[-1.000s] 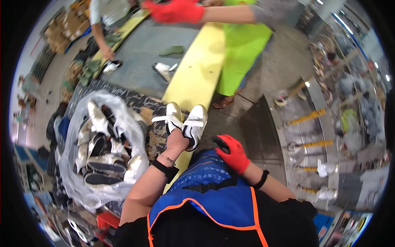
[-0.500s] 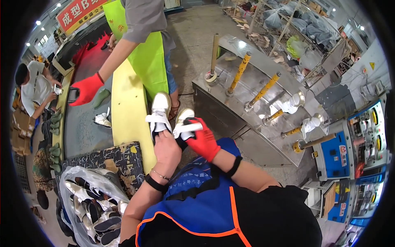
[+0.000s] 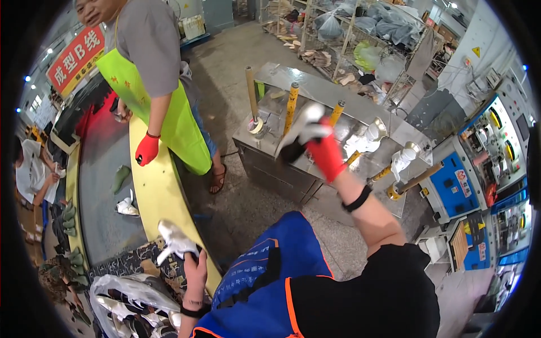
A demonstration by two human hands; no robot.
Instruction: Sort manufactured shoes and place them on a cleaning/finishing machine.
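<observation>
My bare left hand (image 3: 195, 273) is closed around the heel end of a white shoe (image 3: 176, 239), its toe pointing away from me above the belt's yellow edge. In a red glove, my right hand (image 3: 327, 155) grips a second white shoe (image 3: 307, 119), blurred by motion, above the near side of a metal bench (image 3: 270, 149). Upright yellow posts (image 3: 291, 107) rise from the bench beside it. Farther right, white shoe uppers (image 3: 363, 141) sit on posts with metal tops.
A plastic bag (image 3: 107, 281) full of shoes stands lower left. Left of me runs a conveyor (image 3: 101, 225) with a yellow rim (image 3: 152, 197); a white shoe (image 3: 127, 205) lies on it. A co-worker in a green apron (image 3: 163, 118) stands beyond. Machines (image 3: 456, 186) line the right.
My hands have parted, each with a shoe. The left has drawn back leftward; the right has swung up and right over the bench. The co-worker's gloved hand has pulled back from the belt.
</observation>
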